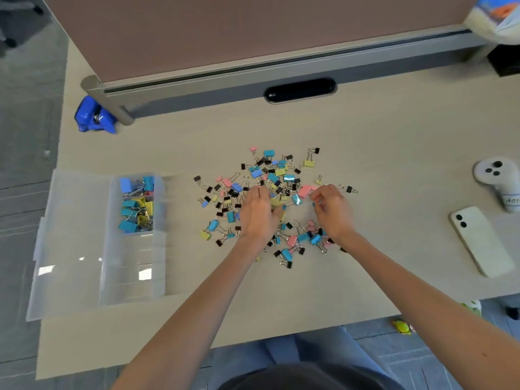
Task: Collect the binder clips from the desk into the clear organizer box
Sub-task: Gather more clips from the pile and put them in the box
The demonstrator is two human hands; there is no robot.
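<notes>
While the fingers of the left hand [257, 212] were curled palm-down over the middle of the heap, a yellow clip was seen wedged between thumb and fingers. That hand was therefore judged to be closed on a small catch of binder clips [278, 175] rather than merely resting there. The fingertips of the right hand [332, 209] were drawn together just beside a pink clip at the heap's right side. Whether anything was actually pinched could not be told, as the view there was too blurred.

Both hands were kept low and close together inside the scatter, presumably so that several clips could be gathered at once instead of one by one. Around them most of the clips, blue, yellow, pink and black, were spread loosely over the desk [365, 130], so the task was judged to be at an early stage.

The clear organizer box [129, 277] was set well apart to the left. Its lid was laid open on the far side from the heap, which left the box's near edge free for a hand coming across. Clips, mostly blue and yellow, were seen only in its farthest compartment.

To the right, a pale phone [481, 240] and a white controller [498, 181] were left clear of the work. A blue plastic object [94, 116] lay by the partition post.
</notes>
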